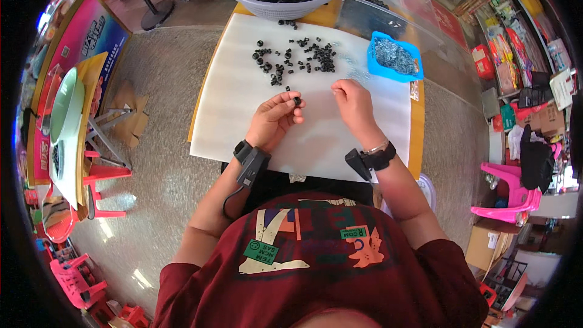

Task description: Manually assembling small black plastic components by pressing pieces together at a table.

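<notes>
Between the thumb and fingers of my left hand [274, 120] is a small round black part [297, 101]. My right hand [356, 108] hovers to its right, thumb and forefinger pinched together; whatever is in that pinch is too small to make out. Both hands are above a white board [225, 109] on a table. Beyond them, loose black parts [323, 59] lie scattered and bunched on the board. A blue plastic tray [396, 75] at the right holds many tiny silvery metal pieces [392, 53], and a few more are sprinkled on the board beside it.
A grey basin [276, 11] heaped with black parts stands at the table's far edge. Right of it is a clear plastic box [367, 19]. A pink stool [507, 191] and stocked shelves are at right; a folding table with a green bowl [67, 106] is at left.
</notes>
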Tool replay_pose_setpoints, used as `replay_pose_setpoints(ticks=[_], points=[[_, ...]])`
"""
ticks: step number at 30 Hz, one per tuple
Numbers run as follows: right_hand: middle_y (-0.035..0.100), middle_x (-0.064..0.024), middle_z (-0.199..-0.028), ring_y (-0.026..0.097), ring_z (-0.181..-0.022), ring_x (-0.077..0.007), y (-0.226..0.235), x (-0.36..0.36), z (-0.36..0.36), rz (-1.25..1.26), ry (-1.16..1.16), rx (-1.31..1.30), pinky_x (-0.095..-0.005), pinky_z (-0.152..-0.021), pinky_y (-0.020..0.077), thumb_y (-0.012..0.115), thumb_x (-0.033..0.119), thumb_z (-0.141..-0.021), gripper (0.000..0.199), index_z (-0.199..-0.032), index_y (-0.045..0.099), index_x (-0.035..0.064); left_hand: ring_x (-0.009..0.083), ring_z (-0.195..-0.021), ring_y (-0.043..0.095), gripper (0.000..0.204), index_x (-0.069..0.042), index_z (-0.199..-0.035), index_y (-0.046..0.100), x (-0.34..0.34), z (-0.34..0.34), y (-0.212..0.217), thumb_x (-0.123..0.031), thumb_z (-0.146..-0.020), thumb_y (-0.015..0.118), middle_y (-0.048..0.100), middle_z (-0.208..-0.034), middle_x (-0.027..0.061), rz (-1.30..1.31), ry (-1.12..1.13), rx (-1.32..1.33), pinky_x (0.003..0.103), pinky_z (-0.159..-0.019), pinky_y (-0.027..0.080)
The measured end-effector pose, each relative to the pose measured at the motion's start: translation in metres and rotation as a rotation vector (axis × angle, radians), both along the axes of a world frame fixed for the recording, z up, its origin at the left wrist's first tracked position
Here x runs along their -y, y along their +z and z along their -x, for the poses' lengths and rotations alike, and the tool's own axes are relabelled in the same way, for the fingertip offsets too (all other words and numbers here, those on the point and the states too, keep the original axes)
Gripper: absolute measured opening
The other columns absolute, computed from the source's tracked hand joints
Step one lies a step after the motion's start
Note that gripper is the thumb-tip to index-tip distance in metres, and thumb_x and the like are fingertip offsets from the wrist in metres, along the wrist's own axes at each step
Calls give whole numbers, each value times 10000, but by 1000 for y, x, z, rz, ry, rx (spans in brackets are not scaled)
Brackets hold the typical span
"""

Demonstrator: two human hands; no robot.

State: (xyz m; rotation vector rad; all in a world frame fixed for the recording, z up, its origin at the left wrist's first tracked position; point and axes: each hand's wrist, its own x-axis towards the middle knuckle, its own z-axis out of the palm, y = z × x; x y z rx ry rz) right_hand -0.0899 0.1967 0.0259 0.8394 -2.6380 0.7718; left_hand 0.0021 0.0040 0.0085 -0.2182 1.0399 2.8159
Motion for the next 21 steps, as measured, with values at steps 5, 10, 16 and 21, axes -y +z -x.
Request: replay_pose_setpoints(ticks=[5, 10, 16, 21], points=[[636, -91, -896, 631, -696, -181, 24, 34, -26, 581, 165, 439, -273, -639, 498, 603, 79, -864, 115, -942, 619, -3, 129, -793, 592, 215, 30, -1121, 542, 1, 0, -2, -91, -950, 495, 608, -989, 97, 5, -24, -17, 262, -742, 520], [603, -85, -864, 620, -718, -161, 27, 52, -43, 571, 183, 533, -282, -632, 502, 590, 64, -872, 73, -917, 606, 8, 132, -766, 607, 207, 31, -1105, 551, 2, -1, -7, -99, -956, 491, 628, -923, 76, -31, -56, -24, 265, -751, 526], [552, -84, -890, 595, -715, -193, 6, 45, -52, 549, 254, 266, -311, -624, 499, 580, 62, -873, 56, -904, 591, 16, 134, -750, 612, 200, 29, -1102, 557, -1, 0, -3, -90, -956, 488, 629, -905, 69, -30, -26, -10, 259, -728, 523], [595, -90, -837, 594, -745, -146, 27, 42, -40, 632, 158, 441, -280, -625, 483, 586, 67, -872, 88, -930, 585, 1, 139, -741, 612, 200, 28, -1094, 559, 3, -4, -3, -79, -937, 498, 627, -914, 78, -5, -69, -27, 262, -709, 520]])
